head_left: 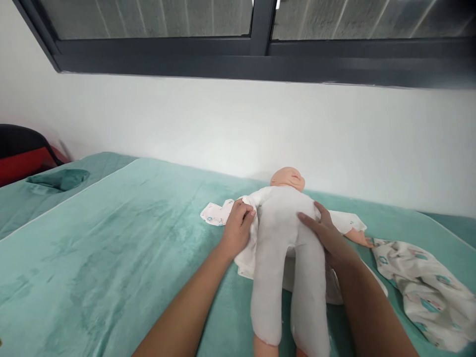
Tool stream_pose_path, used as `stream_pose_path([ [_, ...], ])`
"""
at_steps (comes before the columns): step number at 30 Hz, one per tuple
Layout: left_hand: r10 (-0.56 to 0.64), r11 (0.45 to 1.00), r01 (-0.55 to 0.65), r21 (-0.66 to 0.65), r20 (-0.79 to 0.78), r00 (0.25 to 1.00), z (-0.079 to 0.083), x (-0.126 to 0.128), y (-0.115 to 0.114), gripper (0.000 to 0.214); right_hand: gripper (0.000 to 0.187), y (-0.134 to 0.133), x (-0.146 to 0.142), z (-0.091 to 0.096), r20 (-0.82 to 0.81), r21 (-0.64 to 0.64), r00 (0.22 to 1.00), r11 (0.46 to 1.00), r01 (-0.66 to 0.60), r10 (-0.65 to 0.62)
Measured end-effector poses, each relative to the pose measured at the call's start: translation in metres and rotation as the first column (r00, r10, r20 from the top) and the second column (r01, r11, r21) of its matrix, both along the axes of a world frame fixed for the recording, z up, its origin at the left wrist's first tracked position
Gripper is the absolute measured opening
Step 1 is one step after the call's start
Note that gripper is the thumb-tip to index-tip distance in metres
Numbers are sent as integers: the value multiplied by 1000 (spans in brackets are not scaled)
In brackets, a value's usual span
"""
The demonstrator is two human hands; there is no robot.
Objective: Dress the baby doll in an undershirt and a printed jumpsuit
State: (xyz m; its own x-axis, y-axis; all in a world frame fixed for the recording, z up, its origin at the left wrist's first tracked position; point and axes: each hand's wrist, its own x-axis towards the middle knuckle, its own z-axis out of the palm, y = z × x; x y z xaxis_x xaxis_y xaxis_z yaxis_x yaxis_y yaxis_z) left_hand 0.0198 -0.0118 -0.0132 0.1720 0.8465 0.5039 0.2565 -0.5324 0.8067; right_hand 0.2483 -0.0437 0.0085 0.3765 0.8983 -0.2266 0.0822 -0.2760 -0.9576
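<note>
A baby doll (286,213) with a soft white body lies on the green bed, its head toward the wall and its legs toward me. Under and beside it spreads a small white baby shirt (245,260) with a faint print; its sleeve (215,213) extends to the left, and another sleeve covers the doll's arm at right. My left hand (238,225) is closed on the shirt's cloth by the doll's shoulder, fingers curled. Around the doll's other side, my right hand (329,230) grips the torso, thumb on the front. The rest of its fingers are partly hidden.
A crumpled white printed cloth (426,292) lies at the right on the green bed cover (130,258). A dark green cloth item (59,179) rests at far left, near a red and black object (26,156). Behind stand a white wall (186,124) and a dark-framed window (159,54).
</note>
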Motion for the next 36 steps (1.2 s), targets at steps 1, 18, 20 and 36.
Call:
stream_pose_path([
  [1, -3, 1000, 2, 6, 4, 1000, 0, 0, 1, 20, 102, 2, 1, -1, 8, -13, 999, 999, 37, -37],
  [18, 127, 990, -124, -71, 32, 991, 28, 9, 22, 18, 106, 4, -1, -11, -182, 133, 983, 991, -6, 30],
  [20, 102, 986, -97, -134, 27, 994, 30, 10, 30, 18, 105, 4, -2, -14, -172, 131, 980, 988, -81, 103],
  [36, -393, 765, 531, -364, 390, 833, 105, -6, -18, 19, 98, 5, -16, -13, -131, 78, 984, 991, -108, 117],
])
